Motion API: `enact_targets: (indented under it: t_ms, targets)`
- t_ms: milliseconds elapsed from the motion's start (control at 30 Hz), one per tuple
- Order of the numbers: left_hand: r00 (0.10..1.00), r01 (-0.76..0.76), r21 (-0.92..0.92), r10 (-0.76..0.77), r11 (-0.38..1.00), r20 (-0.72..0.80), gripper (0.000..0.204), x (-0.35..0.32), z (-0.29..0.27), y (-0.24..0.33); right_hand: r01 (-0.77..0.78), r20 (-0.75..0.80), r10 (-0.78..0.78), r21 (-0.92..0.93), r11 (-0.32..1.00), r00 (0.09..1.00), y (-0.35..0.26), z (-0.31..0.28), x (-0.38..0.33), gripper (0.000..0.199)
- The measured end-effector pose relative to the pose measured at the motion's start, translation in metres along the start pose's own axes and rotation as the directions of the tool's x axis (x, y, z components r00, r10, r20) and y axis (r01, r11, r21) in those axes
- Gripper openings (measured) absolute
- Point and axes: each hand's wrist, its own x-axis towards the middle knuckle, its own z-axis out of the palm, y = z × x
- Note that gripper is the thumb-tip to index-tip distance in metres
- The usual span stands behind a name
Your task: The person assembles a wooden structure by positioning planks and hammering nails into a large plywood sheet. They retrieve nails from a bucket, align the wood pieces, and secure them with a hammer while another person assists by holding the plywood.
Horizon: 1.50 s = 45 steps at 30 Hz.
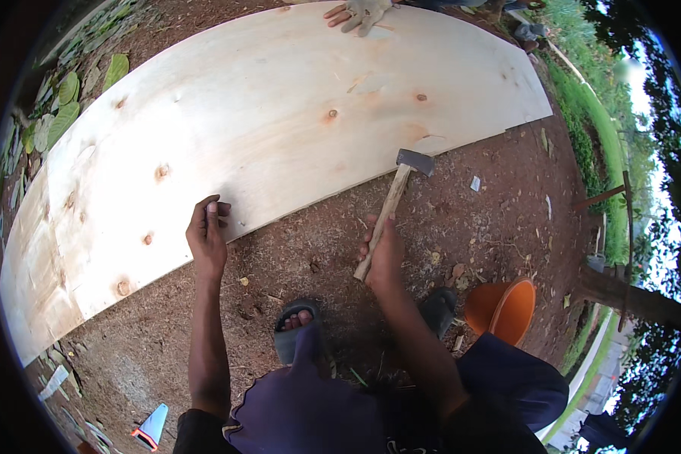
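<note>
A large pale plywood sheet [280,113] with brown knots stretches across the far side in front of me. Over its near edge, my left hand [208,236] is closed in a pinch, thumb against the fingers; whatever is between the fingertips is too small to make out. My right hand [384,253] grips a hammer [390,208] around the lower part of its wooden handle. The dark metal head points away from me, raised beside the sheet's near edge.
Another person's gloved hand [365,13] rests on the sheet's far edge. An orange bucket [518,310] stands on the dirt at my right, near my sandalled foot. A handsaw [153,427] lies at lower left. Leaves [64,113] lie beyond the sheet; a wooden post [635,295] is at right.
</note>
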Motion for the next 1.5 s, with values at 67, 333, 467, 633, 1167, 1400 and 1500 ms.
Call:
enact_targets:
  t_ms: [67, 333, 467, 633, 1167, 1400, 1500]
  targets:
    - [0.973, -0.233, 0.217, 0.227, 0.948, 0.049, 0.028, 0.033, 0.005, 0.003, -0.017, -0.061, 0.032, 0.224, 0.975, 0.998, -0.013, -0.017, 0.027, 0.044]
    - [0.735, -0.678, 0.533, 0.473, 0.506, 0.487, 0.032, 0.097, 0.021, -0.002, 0.33, -0.401, -0.031, 0.705, 0.627, 0.915, -0.065, -0.149, 0.138, 0.031]
    - [0.722, -0.691, 0.505, 0.46, 0.518, 0.517, 0.031, 0.097, 0.028, 0.002, 0.556, -0.681, 0.067, 0.647, 0.523, 0.729, -0.112, -0.152, 0.183, 0.022]
    - [0.727, -0.686, 0.521, 0.446, 0.509, 0.521, 0.031, 0.102, 0.02, -0.004, -0.017, 0.047, -0.016, 0.623, 0.782, 0.999, -0.097, -0.077, 0.214, 0.028]
    - [0.681, -0.732, 0.506, 0.499, 0.455, 0.536, 0.029, 0.094, 0.026, -0.003, 0.065, -0.158, 0.015, 0.486, 0.872, 0.987, -0.11, -0.064, 0.212, 0.021]
    - [0.674, -0.738, 0.521, 0.514, 0.43, 0.531, 0.034, 0.094, 0.022, -0.004, 0.082, -0.179, -0.012, 0.388, 0.918, 0.984, -0.103, -0.072, 0.207, 0.024]
    - [0.689, -0.722, 0.52, 0.542, 0.456, 0.481, 0.03, 0.093, 0.019, -0.006, 0.1, -0.238, -0.043, 0.235, 0.967, 0.97, -0.077, -0.064, 0.172, 0.023]
